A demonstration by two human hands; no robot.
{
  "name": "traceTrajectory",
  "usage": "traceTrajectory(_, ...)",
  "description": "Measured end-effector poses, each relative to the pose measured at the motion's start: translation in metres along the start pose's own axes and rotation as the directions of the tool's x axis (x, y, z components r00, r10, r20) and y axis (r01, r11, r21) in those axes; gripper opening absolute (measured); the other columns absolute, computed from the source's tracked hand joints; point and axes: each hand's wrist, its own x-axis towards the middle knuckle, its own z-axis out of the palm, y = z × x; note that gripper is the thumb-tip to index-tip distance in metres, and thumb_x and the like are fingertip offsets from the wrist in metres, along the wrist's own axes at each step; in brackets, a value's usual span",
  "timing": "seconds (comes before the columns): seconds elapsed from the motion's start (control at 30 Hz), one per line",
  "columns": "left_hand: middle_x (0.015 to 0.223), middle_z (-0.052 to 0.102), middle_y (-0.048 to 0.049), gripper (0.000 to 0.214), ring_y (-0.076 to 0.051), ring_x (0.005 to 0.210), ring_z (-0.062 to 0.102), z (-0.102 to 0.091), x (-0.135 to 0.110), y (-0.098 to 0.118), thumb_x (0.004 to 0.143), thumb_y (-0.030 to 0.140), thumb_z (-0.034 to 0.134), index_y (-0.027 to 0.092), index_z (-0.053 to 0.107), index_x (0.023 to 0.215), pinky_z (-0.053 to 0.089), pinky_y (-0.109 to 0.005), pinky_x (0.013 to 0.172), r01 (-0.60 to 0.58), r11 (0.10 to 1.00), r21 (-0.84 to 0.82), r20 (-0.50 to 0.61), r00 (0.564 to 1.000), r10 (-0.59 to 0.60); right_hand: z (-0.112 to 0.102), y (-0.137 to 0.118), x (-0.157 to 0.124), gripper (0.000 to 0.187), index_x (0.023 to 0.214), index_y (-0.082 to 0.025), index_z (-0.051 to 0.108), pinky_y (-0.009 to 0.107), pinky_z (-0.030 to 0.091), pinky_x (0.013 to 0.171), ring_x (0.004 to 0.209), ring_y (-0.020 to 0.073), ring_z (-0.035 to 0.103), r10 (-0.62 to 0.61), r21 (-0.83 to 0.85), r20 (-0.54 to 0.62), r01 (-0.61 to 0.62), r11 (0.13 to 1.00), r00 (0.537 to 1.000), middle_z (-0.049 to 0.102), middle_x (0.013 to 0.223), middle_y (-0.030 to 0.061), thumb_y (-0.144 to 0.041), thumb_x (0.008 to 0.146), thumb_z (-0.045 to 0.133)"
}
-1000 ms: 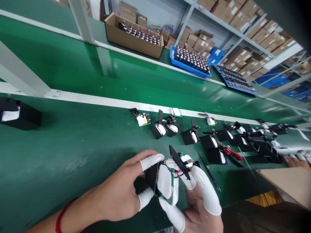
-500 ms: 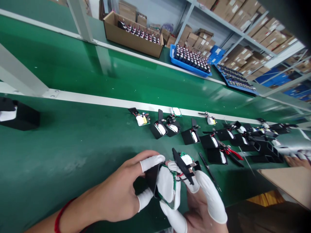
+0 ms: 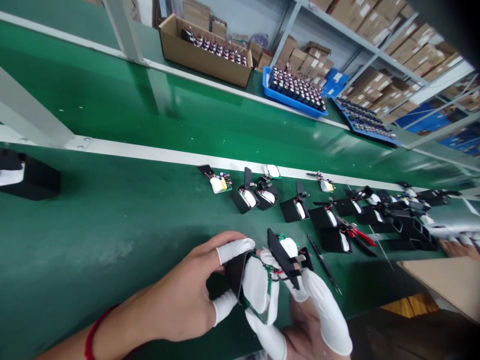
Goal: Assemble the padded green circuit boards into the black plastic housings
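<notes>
My left hand (image 3: 191, 290), with white finger cots on thumb and forefinger, grips a black plastic housing (image 3: 234, 274) from its left side. My right hand (image 3: 311, 315), its fingers also in white cots, holds a green circuit board with a white pad (image 3: 257, 284) at the housing's open end. The board sits partly inside the housing. A flat black cover (image 3: 282, 257) hangs on red and black wires above my right fingers. Behind it another circuit board with a white pad (image 3: 288, 246) shows in part. To the right lie black tweezers (image 3: 324, 264).
Several black housings with boards (image 3: 294, 209) stand along the bench's back edge. Red-handled pliers (image 3: 362, 237) lie at right, near another person's hand (image 3: 459, 247). A cardboard sheet (image 3: 442, 282) juts in at lower right. A blue tray (image 3: 296, 102) and a carton (image 3: 206, 62) stand beyond.
The black cover and my right fingers have shifted very slightly. The board stays at the housing's mouth, and my left hand keeps its grip.
</notes>
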Motion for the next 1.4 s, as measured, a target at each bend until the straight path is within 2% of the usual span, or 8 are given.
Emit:
traceTrajectory(0.23,0.136,0.046,0.0002,0.057,-0.007,0.113,0.060,0.000,0.001,0.002,0.084,0.007,0.057,0.031,0.047,0.134,0.051,-0.010,0.092,-0.001,1.000,0.004,-0.016,1.000,0.001,-0.028,0.027,0.004,0.095,0.163,-0.028,0.020,0.017,0.061,0.068,0.104,0.0235,0.069,-0.097,0.096,0.313,0.070,0.993,0.945,0.037,0.154,0.0131,-0.002,0.084,0.067)
traceTrajectory(0.4,0.138,0.045,0.0005,0.064,-0.007,0.115,0.059,0.002,0.000,-0.003,0.086,0.008,0.058,0.035,0.044,0.141,0.051,-0.010,0.093,-0.019,1.000,0.013,0.003,1.000,0.019,-0.025,0.024,0.017,0.101,0.164,-0.028,0.018,0.018,0.062,0.073,0.106,0.0238,0.069,-0.155,0.056,0.283,0.145,0.988,0.946,0.033,0.157,0.0134,-0.001,0.081,0.071)
traceTrajectory(0.53,0.136,0.044,0.0039,0.068,-0.005,0.114,0.059,0.001,0.000,-0.003,0.086,0.009,0.058,0.042,0.041,0.143,0.049,-0.007,0.093,-0.017,1.000,0.020,-0.011,1.000,0.017,-0.011,0.012,0.016,0.098,0.164,-0.022,0.022,0.026,0.061,0.088,0.124,0.0289,0.059,-0.046,0.024,0.156,0.043,0.999,0.987,0.052,0.143,0.0139,-0.010,0.082,0.073)
traceTrajectory(0.67,0.136,0.045,0.0040,0.067,-0.005,0.112,0.059,0.001,-0.001,-0.001,0.086,0.009,0.058,0.041,0.042,0.142,0.049,-0.006,0.092,-0.023,0.999,0.024,-0.019,1.000,0.023,-0.006,0.008,0.005,0.094,0.164,-0.022,0.023,0.027,0.059,0.093,0.127,0.0308,0.056,0.061,-0.062,0.075,-0.056,0.997,0.995,0.047,0.148,0.0144,-0.011,0.084,0.071)
traceTrajectory(0.87,0.139,0.043,0.0037,0.064,-0.004,0.110,0.060,0.003,0.001,0.000,0.088,0.007,0.056,0.041,0.042,0.141,0.052,-0.010,0.094,-0.011,1.000,-0.013,-0.020,1.000,0.011,-0.015,0.013,0.022,0.078,0.160,-0.021,0.034,0.010,0.056,0.061,0.122,0.0264,0.060,-0.126,-0.090,0.248,0.152,0.984,0.960,0.044,0.151,0.0129,-0.012,0.089,0.063)
traceTrajectory(1.07,0.137,0.050,-0.0002,0.055,-0.007,0.116,0.059,0.005,0.002,-0.010,0.085,0.009,0.062,0.028,0.049,0.135,0.050,-0.013,0.100,-0.051,0.997,0.062,-0.073,0.996,0.056,-0.010,0.000,0.061,0.040,0.135,-0.021,0.066,0.036,0.055,0.099,0.117,0.0278,0.065,0.049,0.128,0.187,-0.074,0.989,0.981,0.065,0.127,0.0116,-0.028,0.095,0.062)
traceTrajectory(1.27,0.125,0.059,-0.0014,0.049,-0.009,0.112,0.060,0.010,0.003,-0.020,0.084,0.014,0.065,0.019,0.052,0.130,0.048,-0.019,0.103,-0.004,0.997,0.081,-0.089,0.996,0.011,0.007,-0.008,0.038,0.079,0.164,-0.039,0.009,0.037,0.039,0.118,0.146,0.0233,0.037,0.059,0.362,0.170,-0.118,0.925,0.984,0.032,0.160,0.0028,-0.034,0.100,0.055)
traceTrajectory(1.4,0.140,0.056,-0.0075,0.054,-0.017,0.129,0.056,0.020,0.000,-0.027,0.086,0.020,0.062,0.016,0.050,0.138,0.043,-0.023,0.112,-0.005,0.953,0.303,-0.095,0.995,0.035,0.022,0.003,0.020,0.063,0.159,-0.041,0.023,0.023,0.033,0.120,0.146,0.0131,0.037,0.340,0.359,0.184,-0.385,0.850,0.922,0.032,0.160,-0.0038,-0.033,0.104,0.051)
